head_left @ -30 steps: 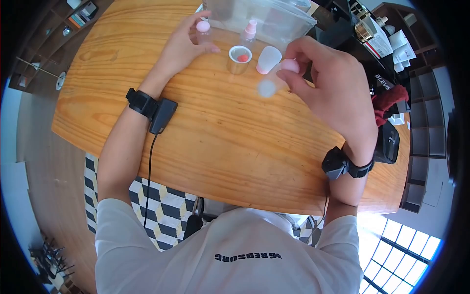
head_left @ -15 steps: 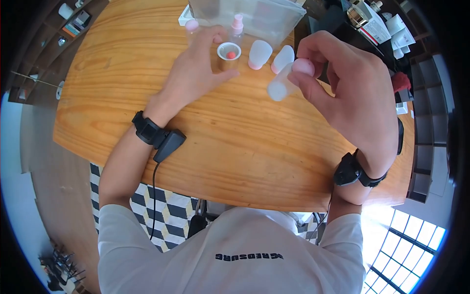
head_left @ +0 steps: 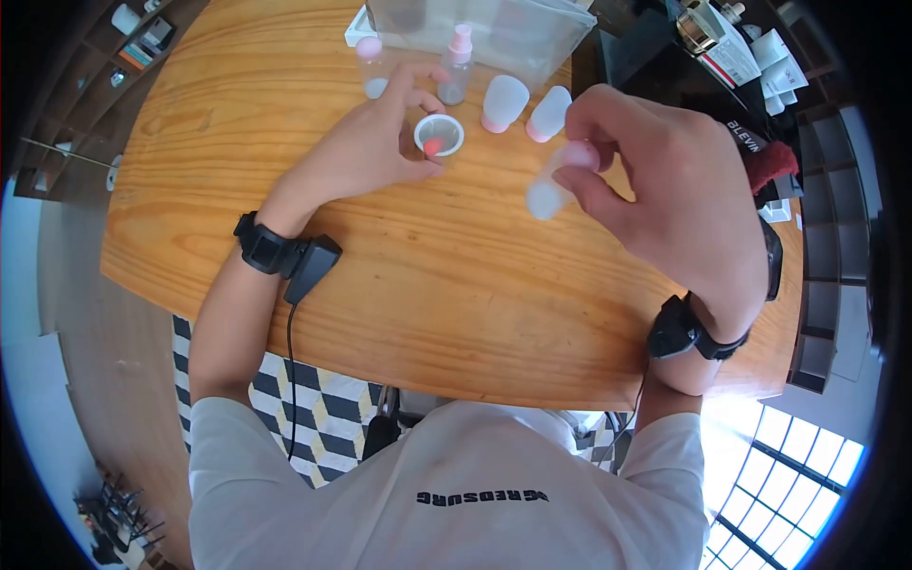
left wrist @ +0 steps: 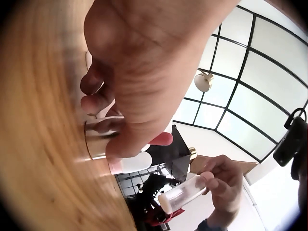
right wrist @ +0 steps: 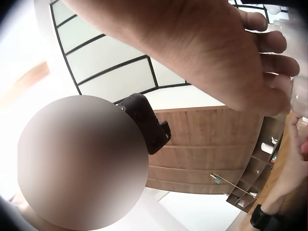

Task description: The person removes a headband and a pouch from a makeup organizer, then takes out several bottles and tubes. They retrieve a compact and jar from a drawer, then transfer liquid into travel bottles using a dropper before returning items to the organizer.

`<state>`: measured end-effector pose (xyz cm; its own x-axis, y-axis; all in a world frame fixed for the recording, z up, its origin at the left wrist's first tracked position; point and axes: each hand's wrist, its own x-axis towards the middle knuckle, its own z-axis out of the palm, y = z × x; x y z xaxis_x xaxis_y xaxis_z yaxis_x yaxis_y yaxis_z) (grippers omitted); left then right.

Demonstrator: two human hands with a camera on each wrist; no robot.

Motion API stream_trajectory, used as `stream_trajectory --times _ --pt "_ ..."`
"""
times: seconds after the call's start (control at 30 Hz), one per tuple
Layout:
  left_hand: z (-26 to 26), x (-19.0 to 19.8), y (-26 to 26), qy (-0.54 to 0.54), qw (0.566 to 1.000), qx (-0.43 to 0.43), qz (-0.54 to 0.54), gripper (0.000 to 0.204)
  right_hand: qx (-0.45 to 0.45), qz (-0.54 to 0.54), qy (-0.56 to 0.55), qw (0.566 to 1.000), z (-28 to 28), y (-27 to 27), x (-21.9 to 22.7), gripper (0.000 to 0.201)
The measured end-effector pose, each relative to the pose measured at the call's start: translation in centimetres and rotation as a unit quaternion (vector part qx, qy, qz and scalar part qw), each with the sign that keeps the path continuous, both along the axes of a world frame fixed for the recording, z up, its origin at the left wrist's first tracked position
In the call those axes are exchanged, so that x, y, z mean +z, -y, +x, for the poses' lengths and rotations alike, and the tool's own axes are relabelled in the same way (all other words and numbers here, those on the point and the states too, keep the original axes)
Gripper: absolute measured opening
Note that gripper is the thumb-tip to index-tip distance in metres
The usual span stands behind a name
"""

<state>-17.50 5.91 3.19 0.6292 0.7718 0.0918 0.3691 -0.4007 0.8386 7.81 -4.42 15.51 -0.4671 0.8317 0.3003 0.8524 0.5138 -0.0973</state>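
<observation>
My left hand [head_left: 375, 142] curls its thumb and fingers round a small metallic cup [left wrist: 96, 139] with a white rim [head_left: 458, 144]. A red-tipped piece [head_left: 433, 146] shows inside the cup, and in the left wrist view its rounded end sticks out past the thumb. My right hand [head_left: 665, 180] pinches the pink cap [head_left: 581, 155] of a clear, frosted bottle [left wrist: 183, 193], held tilted above the table with its base toward the left. Most of this bottle is outside the right wrist view.
Behind the cup stand a pink-capped bottle [head_left: 370, 68] and a pink spray bottle [head_left: 456, 71]. Two white squeeze bottles [head_left: 504, 102] with pink caps stand to the right. A translucent bag [head_left: 475, 33] lies at the back; a black case [head_left: 646, 71] with boxes and tubes is beyond my right hand.
My left hand has left the pink-capped bottle at the back left and taken hold of the cup, which is now nearer me. My right hand still holds its bottle, slightly lower.
</observation>
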Motion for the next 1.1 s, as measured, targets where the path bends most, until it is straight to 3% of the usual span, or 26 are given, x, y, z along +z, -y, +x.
stream_trajectory --times 0.17,0.27,0.33,0.37,0.43,0.47,0.53,0.57,0.63,0.67,0.73,0.77,0.83,0.87,0.93,1.0,1.1 --pt "-0.5 0.1 -0.2 0.006 0.999 -0.038 -0.007 0.089 -0.008 -0.072 0.021 0.997 -0.3 -0.6 -0.9 0.02" --pt "-2.4 1.5 -0.6 -0.038 0.997 0.006 0.065 0.078 0.009 -0.099 0.003 0.995 0.1 -0.6 -1.8 0.018" --pt "-3.8 2.8 -1.8 -0.271 0.958 -0.096 -0.018 0.054 0.024 -0.109 -0.011 0.994 0.5 -0.4 -2.8 0.017" --pt "-3.8 3.0 -1.6 -0.271 0.958 -0.095 -0.017 0.054 0.014 -0.129 -0.015 0.991 0.7 0.0 -3.4 0.018" --pt "-3.5 3.2 -0.5 -0.257 0.921 -0.246 -0.161 0.043 0.004 -0.152 -0.02 0.988 1.1 0.4 -3.9 0.02" --pt "-2.8 3.3 0.5 -0.258 0.92 -0.247 -0.16 0.043 0.011 -0.161 -0.021 0.987 1.2 0.5 -3.8 0.021" --pt "-0.7 3.6 2.8 -0.217 0.895 -0.353 -0.167 0.048 0.013 -0.168 -0.024 0.985 1.3 1.0 -3.1 0.023" --pt "0.0 3.7 3.9 -0.218 0.893 -0.357 -0.166 0.048 0.022 -0.179 -0.05 0.982 1.2 1.3 -2.2 0.022" --pt "1.3 3.4 5.6 -0.212 0.931 -0.292 -0.061 0.051 0.025 -0.189 -0.076 0.979 1.1 1.8 -1.5 0.022" --pt "1.9 2.9 6.2 -0.212 0.93 -0.296 -0.061 0.051 0.039 -0.197 -0.088 0.976 1.2 2.0 -1.4 0.022" --pt "2.9 1.4 7.1 -0.019 0.984 -0.18 -0.004 0.051 0.055 -0.207 -0.101 0.972 1.1 2.0 -1.7 0.022" --pt "3.3 0.9 7.2 -0.02 0.984 -0.178 -0.006 0.051 0.081 -0.21 -0.113 0.968 0.9 1.8 -2.3 0.022" --pt "3.7 0.0 7.5 0.053 0.972 -0.171 -0.152 0.045 0.109 -0.213 -0.126 0.963 0.6 1.5 -3.5 0.021" --pt "3.8 -1.0 7.5 0.053 0.972 -0.17 -0.153 0.045 0.106 -0.216 -0.114 0.964 0.4 1.3 -4.1 0.02" --pt "4.1 -2.8 7.2 0.063 0.985 -0.161 -0.011 0.037 0.105 -0.216 -0.099 0.966 -0.1 0.9 -5.1 0.021" --pt "4.2 -3.1 7.0 0.075 0.986 -0.147 -0.011 0.033 0.046 -0.104 -0.051 0.992 -0.7 0.7 -6.2 0.026" --pt "4.4 -2.7 6.9 0.119 0.984 -0.123 -0.042 0.03 -0.002 -0.051 -0.003 0.999 -1.1 -0.1 -7.9 0.04"
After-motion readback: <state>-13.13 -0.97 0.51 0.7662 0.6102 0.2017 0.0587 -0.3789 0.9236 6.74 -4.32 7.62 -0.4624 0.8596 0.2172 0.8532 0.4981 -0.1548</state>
